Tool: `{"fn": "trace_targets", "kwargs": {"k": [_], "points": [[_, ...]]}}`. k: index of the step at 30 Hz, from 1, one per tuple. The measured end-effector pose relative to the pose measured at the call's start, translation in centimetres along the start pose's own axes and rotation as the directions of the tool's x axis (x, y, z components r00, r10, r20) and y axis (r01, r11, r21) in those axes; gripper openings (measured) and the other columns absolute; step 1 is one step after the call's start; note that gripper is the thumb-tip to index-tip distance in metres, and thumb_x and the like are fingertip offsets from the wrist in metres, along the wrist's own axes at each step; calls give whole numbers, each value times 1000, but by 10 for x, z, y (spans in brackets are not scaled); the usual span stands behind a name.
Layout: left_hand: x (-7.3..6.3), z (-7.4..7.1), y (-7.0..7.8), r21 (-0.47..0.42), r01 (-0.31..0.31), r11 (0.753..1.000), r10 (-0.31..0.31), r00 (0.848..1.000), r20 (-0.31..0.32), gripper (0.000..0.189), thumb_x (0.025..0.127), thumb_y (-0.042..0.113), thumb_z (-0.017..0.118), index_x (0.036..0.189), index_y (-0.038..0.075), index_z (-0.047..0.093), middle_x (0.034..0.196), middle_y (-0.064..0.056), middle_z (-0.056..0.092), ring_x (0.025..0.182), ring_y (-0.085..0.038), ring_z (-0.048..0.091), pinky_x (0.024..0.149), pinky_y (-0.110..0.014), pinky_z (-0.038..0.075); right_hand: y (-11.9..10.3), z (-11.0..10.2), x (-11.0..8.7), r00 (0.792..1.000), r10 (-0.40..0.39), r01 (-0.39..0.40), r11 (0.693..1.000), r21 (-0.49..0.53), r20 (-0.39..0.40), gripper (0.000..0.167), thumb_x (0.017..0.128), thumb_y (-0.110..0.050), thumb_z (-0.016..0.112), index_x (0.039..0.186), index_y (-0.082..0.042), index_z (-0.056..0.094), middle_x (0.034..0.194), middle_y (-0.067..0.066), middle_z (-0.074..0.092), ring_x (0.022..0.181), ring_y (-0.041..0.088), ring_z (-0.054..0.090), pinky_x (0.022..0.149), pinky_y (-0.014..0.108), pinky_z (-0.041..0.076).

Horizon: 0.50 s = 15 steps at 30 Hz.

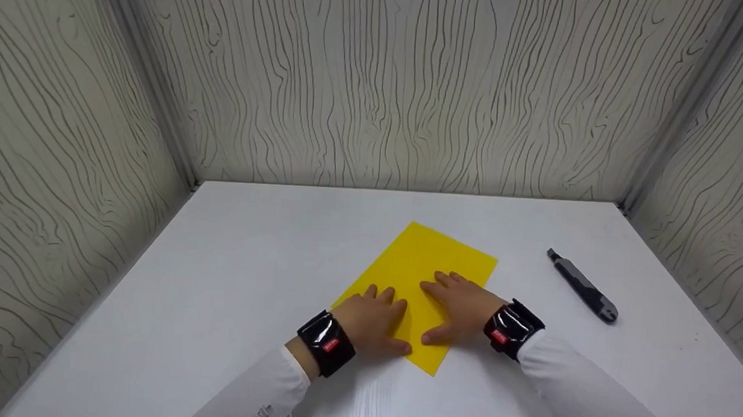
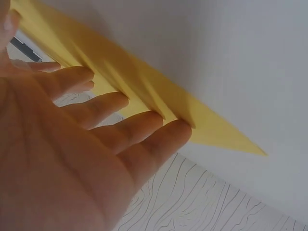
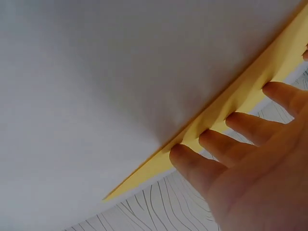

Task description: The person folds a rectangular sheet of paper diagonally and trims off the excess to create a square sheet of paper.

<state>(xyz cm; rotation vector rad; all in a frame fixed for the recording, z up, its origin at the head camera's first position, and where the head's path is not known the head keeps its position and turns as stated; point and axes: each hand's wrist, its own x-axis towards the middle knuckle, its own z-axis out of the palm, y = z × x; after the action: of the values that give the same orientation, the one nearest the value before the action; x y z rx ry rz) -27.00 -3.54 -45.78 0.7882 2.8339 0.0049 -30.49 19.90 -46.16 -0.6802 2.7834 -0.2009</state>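
Observation:
A yellow sheet of paper [image 1: 440, 251] lies flat and slanted on the white table, its far end pointing up and right in the head view. My left hand [image 1: 371, 320] rests on its near left part, fingers spread and fairly straight. On the right side of the sheet, my right hand [image 1: 465, 307] presses with its fingers spread. In the left wrist view the fingertips of the left hand [image 2: 96, 130] touch the yellow paper [image 2: 211, 122]. The right wrist view has the right hand [image 3: 255, 159] touching the paper [image 3: 149, 168] near its edge.
A grey and black utility knife [image 1: 582, 287] lies on the white table [image 1: 248, 246], to the right of the paper. Wood-grain patterned walls [image 1: 378, 82] stand behind the table and at both sides. Each wrist wears a black strap.

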Motion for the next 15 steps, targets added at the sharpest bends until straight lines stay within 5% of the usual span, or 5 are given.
{"fn": "trace_targets", "kwargs": {"k": [15], "points": [[-1, 7, -3, 23, -32, 999, 32, 999, -11, 104, 91, 87, 58, 167, 16, 45, 172, -18, 44, 157, -41, 45, 128, -53, 41, 11, 9, -28, 997, -78, 78, 997, 4, -5, 120, 78, -81, 80, 167, -12, 42, 175, 29, 31, 159, 58, 31, 128, 71, 29]]}}
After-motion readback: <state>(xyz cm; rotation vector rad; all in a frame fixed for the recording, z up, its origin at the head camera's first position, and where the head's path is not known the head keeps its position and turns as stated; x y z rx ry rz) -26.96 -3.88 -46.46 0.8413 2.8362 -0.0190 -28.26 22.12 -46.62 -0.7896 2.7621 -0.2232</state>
